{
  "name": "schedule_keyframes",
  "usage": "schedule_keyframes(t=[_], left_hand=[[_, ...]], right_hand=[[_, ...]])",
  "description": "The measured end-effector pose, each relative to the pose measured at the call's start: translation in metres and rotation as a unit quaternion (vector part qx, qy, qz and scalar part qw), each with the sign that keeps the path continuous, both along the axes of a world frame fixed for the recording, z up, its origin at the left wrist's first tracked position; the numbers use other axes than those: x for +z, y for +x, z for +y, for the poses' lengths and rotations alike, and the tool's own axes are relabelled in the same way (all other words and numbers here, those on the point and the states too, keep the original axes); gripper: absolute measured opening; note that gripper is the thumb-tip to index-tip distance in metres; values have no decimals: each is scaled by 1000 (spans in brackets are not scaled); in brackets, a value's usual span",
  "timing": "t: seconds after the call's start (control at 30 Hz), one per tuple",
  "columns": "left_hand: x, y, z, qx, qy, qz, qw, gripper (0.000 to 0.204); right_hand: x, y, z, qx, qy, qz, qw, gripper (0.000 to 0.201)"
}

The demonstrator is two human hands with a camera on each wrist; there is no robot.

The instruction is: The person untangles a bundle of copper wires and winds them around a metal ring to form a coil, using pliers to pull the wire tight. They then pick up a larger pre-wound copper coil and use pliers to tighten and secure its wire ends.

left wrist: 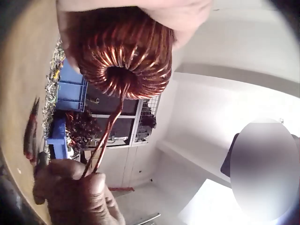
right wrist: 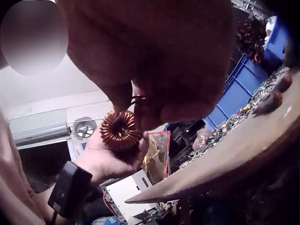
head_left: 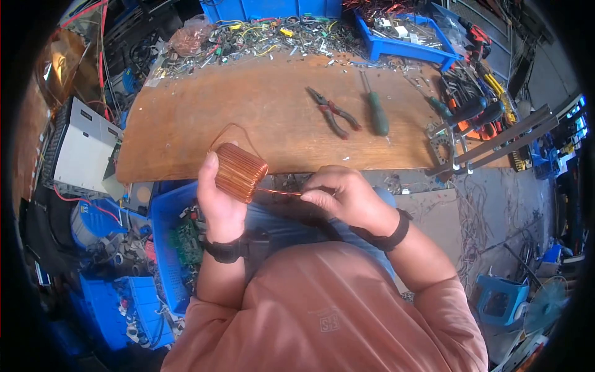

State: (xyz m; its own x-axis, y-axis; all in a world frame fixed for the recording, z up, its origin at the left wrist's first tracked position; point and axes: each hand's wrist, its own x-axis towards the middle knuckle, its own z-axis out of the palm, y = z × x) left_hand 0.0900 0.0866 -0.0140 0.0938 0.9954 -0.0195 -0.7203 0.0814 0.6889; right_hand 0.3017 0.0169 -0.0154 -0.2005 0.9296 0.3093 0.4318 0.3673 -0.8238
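Note:
A thick ring-shaped coil of copper wire [head_left: 239, 170] is gripped by my left hand [head_left: 222, 209], just over the table's near edge. One loop of wire [head_left: 232, 126] stands out from its far side. In the left wrist view, a twisted double strand of copper wire [left wrist: 108, 127] comes out of the coil's centre hole. My right hand [head_left: 354, 199] pinches the end of that strand between thumb and fingers, and the strand runs straight between the hands. From the right wrist, the coil's wound face [right wrist: 120, 132] shows while my right hand [right wrist: 159, 61] covers much of the view.
Red-handled pliers [head_left: 333, 111] and a green-handled screwdriver [head_left: 375, 111] lie on the wooden table [head_left: 204, 111]. Scrap bits [head_left: 260, 40] heap along its back, beside a blue tray [head_left: 406, 53]. A metal stand [head_left: 489, 142] juts at the right. A blue crate [head_left: 164, 248] sits below left.

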Motion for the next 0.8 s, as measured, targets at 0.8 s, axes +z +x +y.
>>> schedule_keyframes(t=[0.8], left_hand=[[-22,9,1,-34,-11,82,996,43]], right_hand=[[-18,-48,13,-82,103,-12,991,16]])
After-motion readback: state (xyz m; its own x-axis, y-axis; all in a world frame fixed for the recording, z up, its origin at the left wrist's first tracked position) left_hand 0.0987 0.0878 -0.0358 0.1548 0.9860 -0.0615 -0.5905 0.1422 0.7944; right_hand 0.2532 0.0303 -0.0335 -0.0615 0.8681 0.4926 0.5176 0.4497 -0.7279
